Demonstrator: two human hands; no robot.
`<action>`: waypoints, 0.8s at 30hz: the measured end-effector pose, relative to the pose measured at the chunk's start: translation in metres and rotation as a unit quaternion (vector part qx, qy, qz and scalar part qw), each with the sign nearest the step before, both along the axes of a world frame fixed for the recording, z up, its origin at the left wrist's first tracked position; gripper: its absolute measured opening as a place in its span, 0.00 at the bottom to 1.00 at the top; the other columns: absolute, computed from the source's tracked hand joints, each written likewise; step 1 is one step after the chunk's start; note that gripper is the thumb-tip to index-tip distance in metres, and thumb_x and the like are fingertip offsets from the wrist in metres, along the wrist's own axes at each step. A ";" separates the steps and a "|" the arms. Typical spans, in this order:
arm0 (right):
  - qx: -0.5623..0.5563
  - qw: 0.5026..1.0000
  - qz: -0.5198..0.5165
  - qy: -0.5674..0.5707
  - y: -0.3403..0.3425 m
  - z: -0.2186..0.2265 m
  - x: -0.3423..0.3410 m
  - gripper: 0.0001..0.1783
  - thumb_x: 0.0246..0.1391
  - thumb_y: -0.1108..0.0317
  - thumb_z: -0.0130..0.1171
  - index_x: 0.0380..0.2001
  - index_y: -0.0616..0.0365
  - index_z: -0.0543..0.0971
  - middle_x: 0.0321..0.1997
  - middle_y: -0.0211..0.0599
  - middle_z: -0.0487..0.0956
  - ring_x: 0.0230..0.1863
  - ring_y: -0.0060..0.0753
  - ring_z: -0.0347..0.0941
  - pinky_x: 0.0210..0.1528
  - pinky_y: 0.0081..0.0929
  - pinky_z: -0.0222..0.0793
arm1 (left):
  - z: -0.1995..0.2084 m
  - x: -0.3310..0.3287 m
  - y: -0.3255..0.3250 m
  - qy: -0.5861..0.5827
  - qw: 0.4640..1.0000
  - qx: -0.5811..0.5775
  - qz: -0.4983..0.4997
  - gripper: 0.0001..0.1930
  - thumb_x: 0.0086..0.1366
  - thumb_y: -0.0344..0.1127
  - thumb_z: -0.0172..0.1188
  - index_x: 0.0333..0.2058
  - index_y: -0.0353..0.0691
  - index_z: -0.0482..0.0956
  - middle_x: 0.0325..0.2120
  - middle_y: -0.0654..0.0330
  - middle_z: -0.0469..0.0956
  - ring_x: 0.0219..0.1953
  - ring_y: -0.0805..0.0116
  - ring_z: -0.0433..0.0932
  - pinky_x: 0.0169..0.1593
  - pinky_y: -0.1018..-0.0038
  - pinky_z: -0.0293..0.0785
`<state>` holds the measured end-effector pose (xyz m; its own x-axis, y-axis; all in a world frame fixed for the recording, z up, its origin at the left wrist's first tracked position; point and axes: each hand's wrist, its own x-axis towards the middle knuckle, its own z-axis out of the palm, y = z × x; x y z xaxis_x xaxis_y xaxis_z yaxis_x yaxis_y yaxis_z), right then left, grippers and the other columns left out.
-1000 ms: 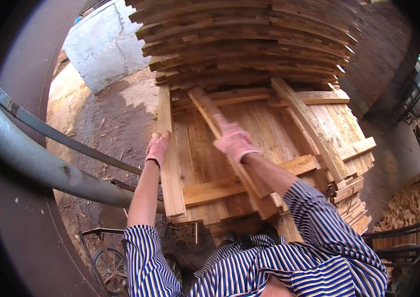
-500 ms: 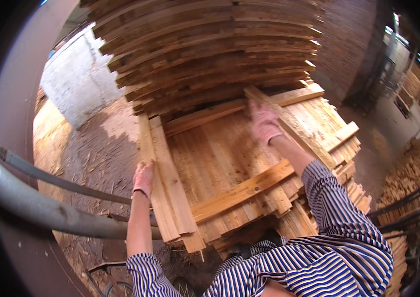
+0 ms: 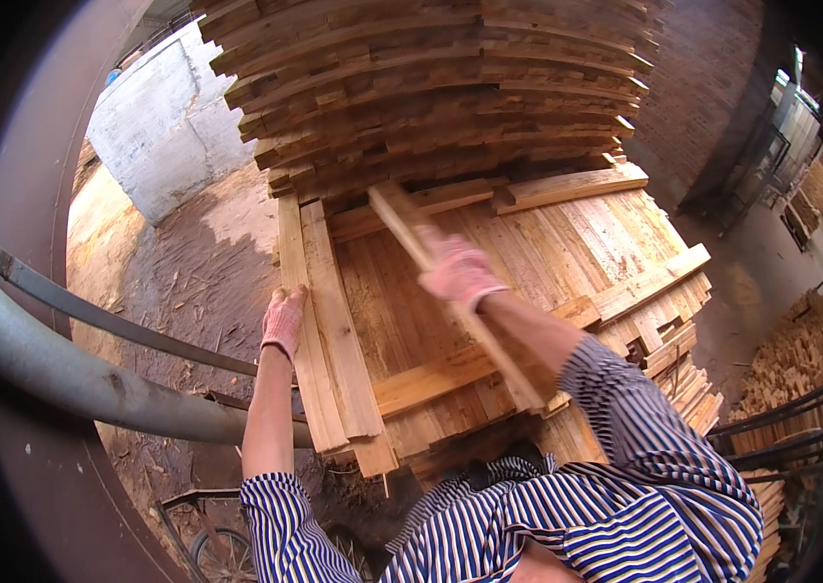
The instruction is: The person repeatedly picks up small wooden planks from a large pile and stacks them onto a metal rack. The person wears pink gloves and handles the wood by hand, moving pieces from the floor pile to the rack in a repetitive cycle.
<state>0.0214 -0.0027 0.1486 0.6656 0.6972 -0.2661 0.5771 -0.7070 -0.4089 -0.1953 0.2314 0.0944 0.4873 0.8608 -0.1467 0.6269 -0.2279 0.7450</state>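
My right hand [image 3: 463, 270], in a pink work glove, grips a narrow wooden plank [image 3: 396, 216] slanted over the stack; motion blurs both. The left hand [image 3: 283, 321], gloved alike, is closed on the outer edge of a wooden board [image 3: 312, 360] along the stack's left side. Another board [image 3: 341, 335] lies right beside that one. Both rest across two crosswise wooden strips, a far one [image 3: 450, 197] and a near one [image 3: 440, 379]. Beneath them is a layer of planks [image 3: 547, 243] laid side by side.
A tall pile of layered planks [image 3: 450, 107] rises directly behind. On the left are a grey metal pipe [image 3: 130, 408] and a pale concrete block [image 3: 168, 126]. More cut wood [image 3: 785, 355] is heaped at the right. Part of a wheel [image 3: 222, 554] shows at the lower left.
My right hand has carried the plank leftward from the right part of the stack to its middle. The left hand stays at the left board's edge. The view has shifted slightly.
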 end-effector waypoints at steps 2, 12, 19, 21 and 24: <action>0.024 0.985 0.052 -0.165 0.041 -0.020 -0.022 0.43 0.61 0.43 0.53 0.74 0.43 0.54 0.53 0.54 0.79 0.54 0.50 0.77 0.55 0.53 0.73 | 0.002 0.027 -0.007 -0.029 0.999 -0.038 0.025 0.29 0.65 0.57 0.55 0.55 0.40 0.74 0.51 0.41 0.78 0.55 0.45 0.76 0.57 0.60 0.70; 0.237 0.934 0.172 -0.206 0.081 -0.164 -0.009 0.29 0.68 0.58 0.46 0.67 0.60 0.63 0.60 0.68 0.71 0.51 0.61 0.78 0.52 0.39 0.76 | -0.005 0.027 0.014 0.203 0.892 0.278 -0.294 0.29 0.66 0.45 0.62 0.61 0.36 0.69 0.56 0.43 0.75 0.55 0.54 0.78 0.54 0.64 0.78; 0.128 0.874 0.265 -0.386 0.091 -0.133 -0.014 0.17 0.66 0.69 0.43 0.52 0.62 0.75 0.57 0.66 0.72 0.43 0.51 0.78 0.52 0.42 0.75 | -0.019 0.035 0.010 -0.040 0.993 -0.110 -0.009 0.28 0.66 0.50 0.62 0.56 0.36 0.72 0.50 0.49 0.80 0.50 0.57 0.81 0.50 0.63 0.79; 0.007 0.912 0.235 -0.336 0.067 -0.124 0.008 0.22 0.66 0.63 0.43 0.57 0.63 0.71 0.63 0.64 0.67 0.54 0.56 0.73 0.62 0.47 0.66 | -0.005 0.069 -0.021 -0.005 0.996 -0.085 -0.013 0.27 0.66 0.50 0.62 0.55 0.35 0.74 0.49 0.51 0.81 0.48 0.59 0.81 0.49 0.63 0.79; 0.263 0.964 0.027 -0.037 0.055 -0.062 -0.084 0.39 0.66 0.48 0.45 0.70 0.65 0.58 0.75 0.66 0.54 0.72 0.65 0.57 0.71 0.52 0.55 | -0.081 0.011 0.062 -0.170 0.980 -0.100 0.036 0.24 0.68 0.50 0.60 0.52 0.36 0.77 0.46 0.57 0.82 0.45 0.63 0.81 0.47 0.65 0.79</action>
